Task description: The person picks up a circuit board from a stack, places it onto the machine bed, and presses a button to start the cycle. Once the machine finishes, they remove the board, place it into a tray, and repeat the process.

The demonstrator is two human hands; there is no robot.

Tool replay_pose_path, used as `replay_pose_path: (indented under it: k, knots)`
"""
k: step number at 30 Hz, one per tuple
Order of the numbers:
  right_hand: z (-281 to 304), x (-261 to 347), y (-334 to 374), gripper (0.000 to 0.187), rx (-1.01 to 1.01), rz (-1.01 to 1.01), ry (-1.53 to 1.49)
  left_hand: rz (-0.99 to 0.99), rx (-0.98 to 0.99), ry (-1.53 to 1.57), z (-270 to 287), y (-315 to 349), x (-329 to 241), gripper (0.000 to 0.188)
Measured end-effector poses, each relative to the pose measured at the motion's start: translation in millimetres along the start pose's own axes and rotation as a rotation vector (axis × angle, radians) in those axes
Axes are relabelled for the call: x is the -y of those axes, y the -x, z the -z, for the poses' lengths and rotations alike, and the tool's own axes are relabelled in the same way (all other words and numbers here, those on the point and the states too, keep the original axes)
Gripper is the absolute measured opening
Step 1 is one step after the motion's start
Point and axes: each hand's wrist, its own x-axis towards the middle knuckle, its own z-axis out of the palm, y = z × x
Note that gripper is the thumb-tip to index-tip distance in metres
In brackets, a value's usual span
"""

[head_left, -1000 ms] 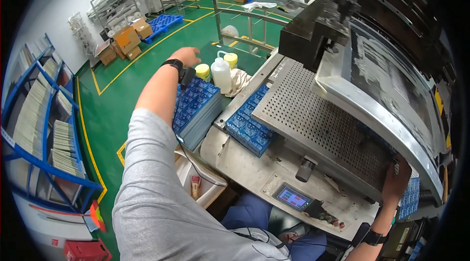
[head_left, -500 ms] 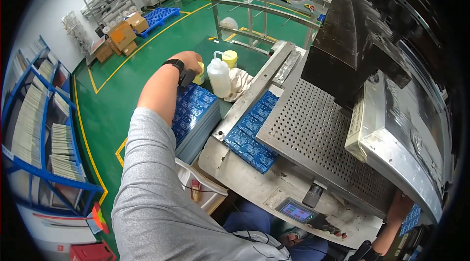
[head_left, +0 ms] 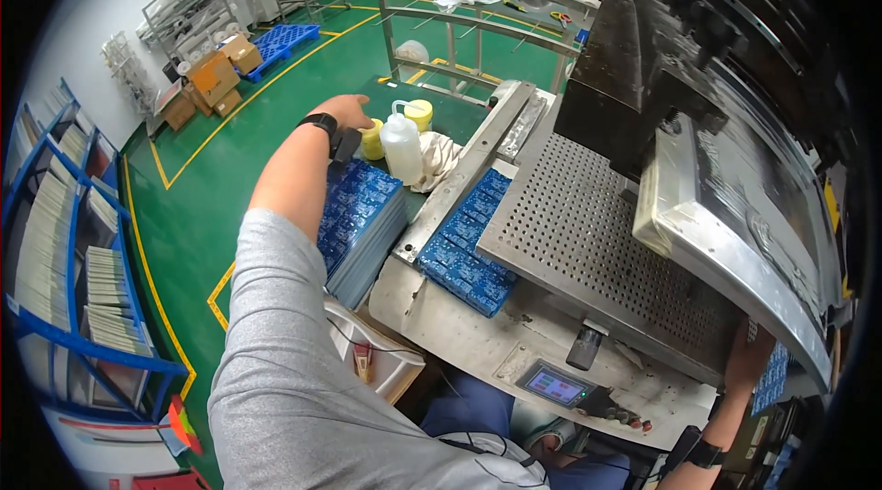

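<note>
My left hand [head_left: 342,111] is over the far end of a tall stack of blue circuit boards [head_left: 363,210], right beside a yellow-lidded jar [head_left: 371,143]. Its fingers are apart and I see nothing held in them. A clear squeeze bottle [head_left: 401,150] with a bent spout stands next to that jar, with a crumpled cloth [head_left: 441,161] on its right. At the lower right, my right hand [head_left: 746,357] is by the edge of the perforated metal plate [head_left: 588,224], near another blue circuit board [head_left: 772,380]; its fingers are mostly hidden. More blue circuit boards [head_left: 470,251] lie on the machine bed.
A framed screen [head_left: 726,233] slants over the plate's right side, under a dark machine head [head_left: 634,77]. A small touch display [head_left: 556,386] is on the front edge. A white tray [head_left: 390,363] holds a brush. Blue racks [head_left: 87,334] stand at left.
My left hand has shifted slightly up off the jar, and its fingers now show apart. My right hand has moved up along the plate's edge. The view has shifted slightly.
</note>
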Motion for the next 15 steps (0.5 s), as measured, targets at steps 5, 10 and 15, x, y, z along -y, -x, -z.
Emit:
replay_pose_path:
  k: [5, 10, 15]
  knots:
    - [-17, -22, -1, 0.046, -0.134, 0.078, 0.025, -0.112, -0.158, -0.032, 41, 53, 3, 0.059]
    - [-22, -28, -2, 0.041, -0.295, 0.17, -0.008, -0.405, -0.416, 0.017, 58, 182, -41, 0.045]
    - [14, 27, 39, 0.03, -0.47, 0.4, -0.329, -0.561, -0.304, 0.153, 17, 279, -85, 0.053]
